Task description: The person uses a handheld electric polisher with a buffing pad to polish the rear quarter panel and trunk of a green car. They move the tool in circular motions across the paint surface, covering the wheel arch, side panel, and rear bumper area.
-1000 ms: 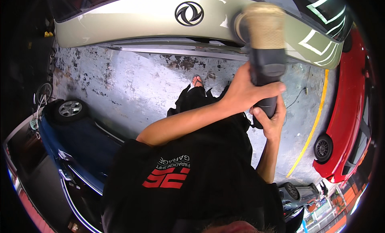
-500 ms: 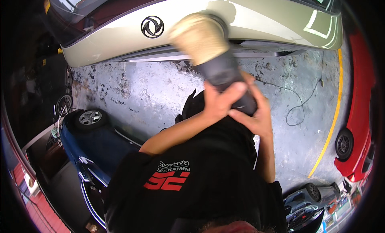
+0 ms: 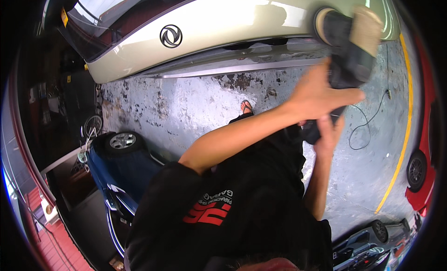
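Note:
Both hands hold a black and beige power polisher (image 3: 348, 49), slightly blurred, at the upper right. Its round pad (image 3: 322, 25) is at the pale gold panel (image 3: 219, 26) of a car; whether the two touch, I cannot tell. My left hand (image 3: 319, 91) grips the black body behind the head, with its arm stretched across my front. Lower down, my right hand (image 3: 329, 131) is closed around the rear end of the polisher. The hands partly hide the handle.
A dark bumper strip (image 3: 260, 66) runs beneath the panel. A cable (image 3: 368, 126) loops over the worn grey floor (image 3: 153, 103) near a yellow line (image 3: 393, 173). A blue car (image 3: 116, 164) stands left, a red car (image 3: 421, 164) right, and a grey car (image 3: 372, 243) at lower right.
The polisher has moved right along the panel, carried by both hands, and its head has turned so the pad shows on the left. My left arm has stretched further right.

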The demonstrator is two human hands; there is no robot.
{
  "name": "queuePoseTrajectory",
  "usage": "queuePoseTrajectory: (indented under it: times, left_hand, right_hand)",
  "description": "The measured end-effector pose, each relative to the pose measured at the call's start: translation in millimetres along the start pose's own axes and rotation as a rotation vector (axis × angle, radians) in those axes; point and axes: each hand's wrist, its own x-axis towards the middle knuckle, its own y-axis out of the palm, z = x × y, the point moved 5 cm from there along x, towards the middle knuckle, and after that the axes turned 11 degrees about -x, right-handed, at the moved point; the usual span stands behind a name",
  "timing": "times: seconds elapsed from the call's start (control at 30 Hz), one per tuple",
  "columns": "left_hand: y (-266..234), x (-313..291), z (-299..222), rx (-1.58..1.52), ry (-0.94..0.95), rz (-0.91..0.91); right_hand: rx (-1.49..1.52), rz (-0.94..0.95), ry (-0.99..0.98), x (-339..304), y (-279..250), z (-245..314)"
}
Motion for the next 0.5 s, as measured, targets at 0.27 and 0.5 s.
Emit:
queuePoseTrajectory:
  times: [0.27, 0.5]
  left_hand:
    - [-179.3, -126.4, 13.9, -0.292, 0.383, -0.179]
    - [-67.6, -68.9, 34.0, -0.215, 0.281, -0.201]
  right_hand:
    - [-0.538, 0.416, -0.017, -18.4, 150.9, -27.0]
    - [-0.467, 0.289, -0.027, 9.9, 31.8, 7.3]
